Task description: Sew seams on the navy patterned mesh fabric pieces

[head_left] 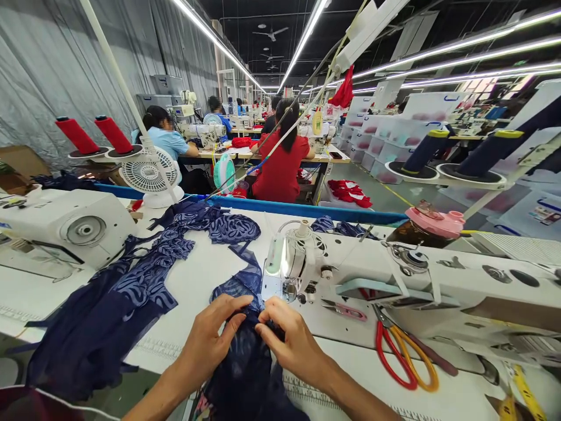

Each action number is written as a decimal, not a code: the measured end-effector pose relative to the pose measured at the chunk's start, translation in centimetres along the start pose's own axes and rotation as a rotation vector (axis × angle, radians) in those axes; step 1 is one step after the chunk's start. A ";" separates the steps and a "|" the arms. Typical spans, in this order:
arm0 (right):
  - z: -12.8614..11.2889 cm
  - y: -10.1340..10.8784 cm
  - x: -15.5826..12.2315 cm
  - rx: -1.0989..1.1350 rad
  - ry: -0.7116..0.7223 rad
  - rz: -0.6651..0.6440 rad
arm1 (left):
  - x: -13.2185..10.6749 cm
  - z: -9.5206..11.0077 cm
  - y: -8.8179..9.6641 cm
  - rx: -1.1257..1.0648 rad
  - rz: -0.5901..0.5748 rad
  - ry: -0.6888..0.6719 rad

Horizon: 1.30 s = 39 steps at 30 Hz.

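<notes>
I have the dark blue cloth (243, 354) in both hands, just in front of the sewing machine's (326, 257) needle area. My left hand (214, 327) has its thumb and forefinger drawn nearly together on the cloth, with the other fingers curled behind. My right hand (289, 330) pinches it just beside, thumb and forefinger almost meeting; the cloth hides exactly how tightly the pads press. The two hands are close together, forefinger tips near each other.

The cloth runs from beside the machine's lit end, between my hands, and down over the near edge of the worktop (193, 286). Ruler marks (313, 399) run along that near edge, on either side of it.

To my left, a heap of dark blue pieces (146, 275), some with a wavy pattern, stretches from the far edge and hangs over the near edge. A white fan (149, 172) stands at the far edge, and another machine (81, 228) is further left.

On my right, small pink snips (346, 310) lie by the machine's base. Scissors (401, 351) with one red and one orange handle lie nearer me, and a yellow tape measure (523, 389) is toward the near right corner. A pink-lidded jar (433, 222) sits behind the machine. Beyond the far edge, a person in red (283, 164) sits facing away.
</notes>
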State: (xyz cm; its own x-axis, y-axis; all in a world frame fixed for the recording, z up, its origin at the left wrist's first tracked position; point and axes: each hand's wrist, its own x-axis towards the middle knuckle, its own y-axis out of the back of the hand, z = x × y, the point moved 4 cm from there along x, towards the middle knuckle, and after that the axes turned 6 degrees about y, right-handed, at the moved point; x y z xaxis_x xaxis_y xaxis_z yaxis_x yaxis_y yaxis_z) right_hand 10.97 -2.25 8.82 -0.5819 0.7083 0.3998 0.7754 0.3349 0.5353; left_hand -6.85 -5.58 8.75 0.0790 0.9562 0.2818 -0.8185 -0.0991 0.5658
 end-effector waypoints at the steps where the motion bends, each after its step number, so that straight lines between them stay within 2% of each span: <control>1: 0.0 0.1 -0.1 -0.001 0.009 -0.008 | 0.2 0.3 0.0 0.020 0.003 -0.070; 3: -0.1 0.2 -0.2 -0.009 0.023 -0.019 | 0.4 0.7 0.0 0.083 0.039 -0.163; 6: -0.1 0.5 -0.4 0.001 0.035 0.002 | 0.5 1.2 -0.3 0.221 0.109 -0.205; 8: 0.2 0.5 -0.6 0.063 0.010 0.020 | 0.4 1.3 -0.6 0.264 0.110 -0.219; 10: 1.0 0.3 -0.7 0.185 -0.094 0.055 | 0.2 1.2 -1.0 0.265 0.098 -0.226; 14: 2.7 -0.7 -1.2 0.574 -0.417 0.146 | 0.0 0.9 -1.4 0.264 0.109 -0.246; 16: 2.9 -1.3 -1.3 0.729 -0.511 0.127 | 0.0 0.9 -1.4 0.262 0.110 -0.268; 18: 2.8 -1.6 -1.2 0.788 -0.550 0.111 | 0.1 1.1 -1.4 0.262 0.093 -0.265; 23: 2.1 -1.2 -0.6 0.653 -0.477 0.173 | 0.5 1.6 -1.5 0.293 -0.003 -0.220; 27: 1.4 -0.7 0.0 0.464 -0.380 0.175 | 0.9 2.1 -1.3 0.349 -0.016 -0.248; 30: 1.2 -0.5 0.2 0.440 -0.324 0.148 | 1.0 2.2 -1.0 0.351 0.001 -0.257; 39: 1.0 -0.2 0.3 0.410 -0.300 0.123 | 0.8 1.8 -0.9 0.321 -0.008 -0.256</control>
State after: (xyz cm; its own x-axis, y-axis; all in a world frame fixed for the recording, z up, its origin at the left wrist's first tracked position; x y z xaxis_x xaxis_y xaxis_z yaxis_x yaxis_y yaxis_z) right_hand 10.85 -1.51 8.12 -0.4309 0.8846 0.1786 0.9011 0.4111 0.1381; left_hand -5.03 -5.27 9.83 0.2567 0.8619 0.4374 -0.6014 -0.2119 0.7704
